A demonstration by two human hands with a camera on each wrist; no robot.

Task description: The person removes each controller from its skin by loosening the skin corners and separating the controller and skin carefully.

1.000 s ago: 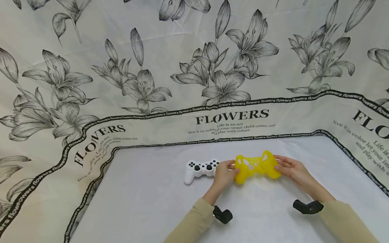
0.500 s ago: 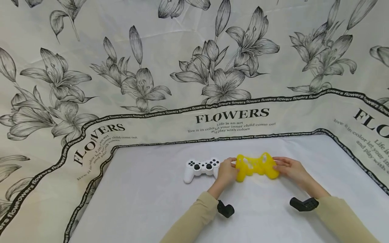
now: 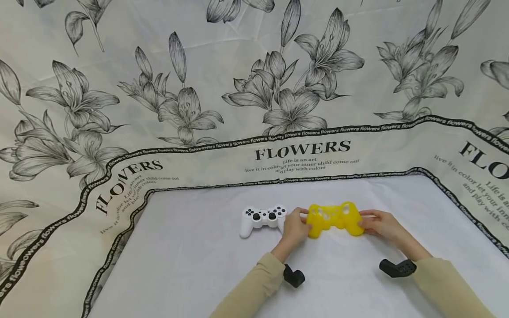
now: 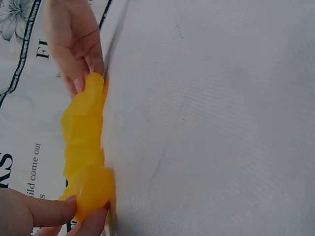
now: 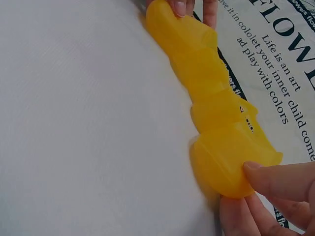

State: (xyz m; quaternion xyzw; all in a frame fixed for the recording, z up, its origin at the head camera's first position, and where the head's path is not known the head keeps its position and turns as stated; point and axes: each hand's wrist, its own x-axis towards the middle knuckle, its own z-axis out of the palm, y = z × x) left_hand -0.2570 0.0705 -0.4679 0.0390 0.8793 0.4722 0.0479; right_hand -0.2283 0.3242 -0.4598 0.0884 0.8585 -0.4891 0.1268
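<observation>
A yellow silicone controller cover (image 3: 333, 218), thin and flexible with cut-out holes, is stretched between both hands close over the white cloth. My left hand (image 3: 295, 228) pinches its left grip end between thumb and fingers. At the opposite end, my right hand (image 3: 385, 228) pinches the right grip, thumb (image 5: 275, 179) on top and fingers beneath. In both wrist views the cover's side looks soft and slightly bulged. A white game controller (image 3: 247, 227) with black sticks and buttons lies just left of the left hand, which hides part of its right grip.
White cloth (image 3: 191, 256) covers the table. A floral curtain with printed lettering (image 3: 304, 150) rises behind and along the sides. Black wrist mounts (image 3: 397, 268) stick out from both sleeves.
The yellow cover has come down slightly toward the cloth, both hands holding its ends throughout. The white controller stays in place on the table.
</observation>
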